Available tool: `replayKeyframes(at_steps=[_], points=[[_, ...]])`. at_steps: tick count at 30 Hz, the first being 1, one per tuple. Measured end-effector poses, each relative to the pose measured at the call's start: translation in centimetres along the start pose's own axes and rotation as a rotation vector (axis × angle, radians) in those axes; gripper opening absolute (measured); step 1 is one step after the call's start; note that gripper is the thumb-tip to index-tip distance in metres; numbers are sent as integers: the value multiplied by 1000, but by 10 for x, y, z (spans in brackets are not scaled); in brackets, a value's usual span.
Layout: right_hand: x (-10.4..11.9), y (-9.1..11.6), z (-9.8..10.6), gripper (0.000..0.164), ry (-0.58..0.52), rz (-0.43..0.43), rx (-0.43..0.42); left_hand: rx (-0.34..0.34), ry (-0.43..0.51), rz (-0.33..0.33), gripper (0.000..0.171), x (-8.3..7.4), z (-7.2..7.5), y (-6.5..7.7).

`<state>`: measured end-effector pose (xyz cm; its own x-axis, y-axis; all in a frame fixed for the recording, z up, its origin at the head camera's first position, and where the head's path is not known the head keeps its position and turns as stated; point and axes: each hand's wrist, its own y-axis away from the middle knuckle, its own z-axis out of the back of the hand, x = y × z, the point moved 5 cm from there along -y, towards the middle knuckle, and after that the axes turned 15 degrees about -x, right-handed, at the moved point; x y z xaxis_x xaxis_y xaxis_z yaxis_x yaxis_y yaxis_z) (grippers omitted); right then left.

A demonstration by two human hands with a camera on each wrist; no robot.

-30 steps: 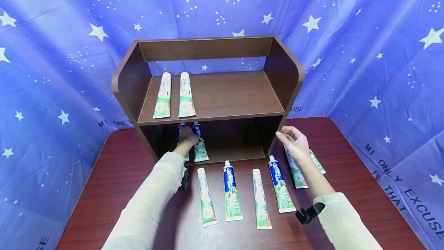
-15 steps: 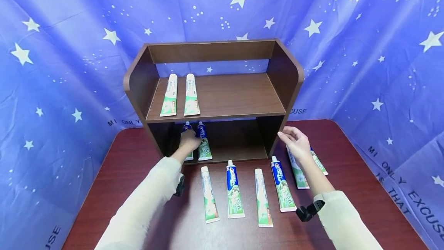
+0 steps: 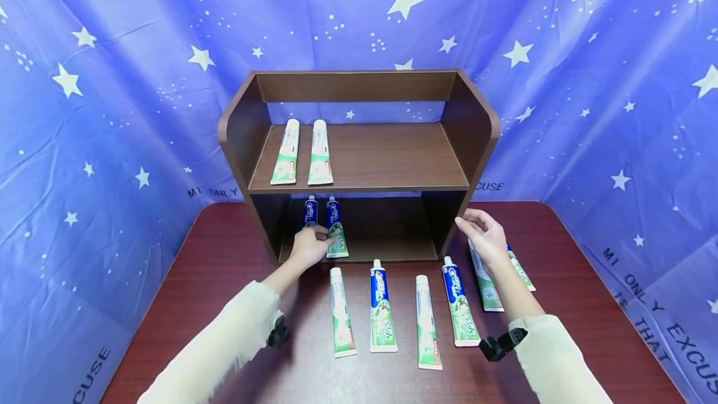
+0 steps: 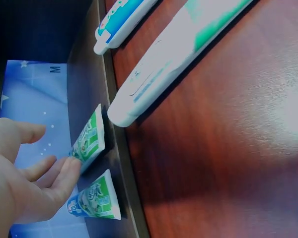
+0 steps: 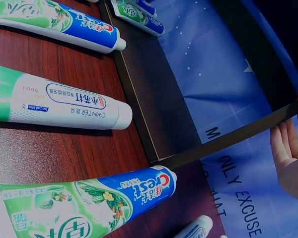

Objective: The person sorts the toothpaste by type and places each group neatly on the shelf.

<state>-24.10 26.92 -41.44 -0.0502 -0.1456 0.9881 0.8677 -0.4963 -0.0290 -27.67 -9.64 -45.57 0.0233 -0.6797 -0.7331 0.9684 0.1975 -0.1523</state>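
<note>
My left hand (image 3: 310, 248) is at the front of the lower shelf, thumb apart from loosely bent fingers, holding nothing. Beside its fingertips lies a blue-green toothpaste tube (image 3: 338, 229) on the lower shelf. Partly hidden behind the hand is another blue-green toothpaste tube (image 3: 311, 211). In the left wrist view, my left hand (image 4: 32, 178) overlaps the nearer tube; whether it touches is hard to tell. My right hand (image 3: 487, 240) pinches the front edge of the brown shelf's (image 3: 471, 173) right side panel. The right wrist view has thumb and fingers of my right hand (image 5: 292, 158) on either side of that edge.
Two white-green toothpaste tubes (image 3: 320, 154) lie on the upper shelf. In front, a row of toothpaste tubes (image 3: 383, 310) alternates blue-green and white-green on the red-brown table (image 3: 185, 279). More tubes (image 3: 487, 285) lie under the right forearm. A starry blue curtain (image 3: 359, 17) surrounds the table.
My left hand has drawn back from over the two lower-shelf tubes toward the shelf's front, its fingers loosened. The right hand keeps its hold on the panel. The head view has shifted slightly.
</note>
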Motion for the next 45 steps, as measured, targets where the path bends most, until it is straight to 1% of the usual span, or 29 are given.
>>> replayKeyframes(at_steps=[6,10,13,17,23,27,30,33,36,40,45], points=[[-2,-1,-1,14,-44,1,-2,1,81,40,28,8,5,19],[-2,-1,0,15,-63,20,1,9,134,65,26,14,6,32],[-2,-1,0,15,-56,33,-5,14,153,82,25,20,6,41],[-2,-1,-1,14,-41,45,-3,21,157,115,24,29,5,51],[-6,-5,2,16,-15,67,-20,68,132,156,24,40,-1,64],[-8,-7,2,17,11,76,-9,92,125,176,23,43,-3,73],[-6,-6,1,17,9,80,0,103,107,167,24,43,-5,79],[-5,-4,1,16,2,89,-4,110,82,142,28,39,-8,84],[-4,-3,1,15,-9,97,-13,109,60,149,34,35,-11,89],[-4,-3,0,15,-21,94,-28,113,52,165,40,28,-15,90],[-6,-4,-1,17,-17,88,-33,115,82,151,43,25,-20,89]])
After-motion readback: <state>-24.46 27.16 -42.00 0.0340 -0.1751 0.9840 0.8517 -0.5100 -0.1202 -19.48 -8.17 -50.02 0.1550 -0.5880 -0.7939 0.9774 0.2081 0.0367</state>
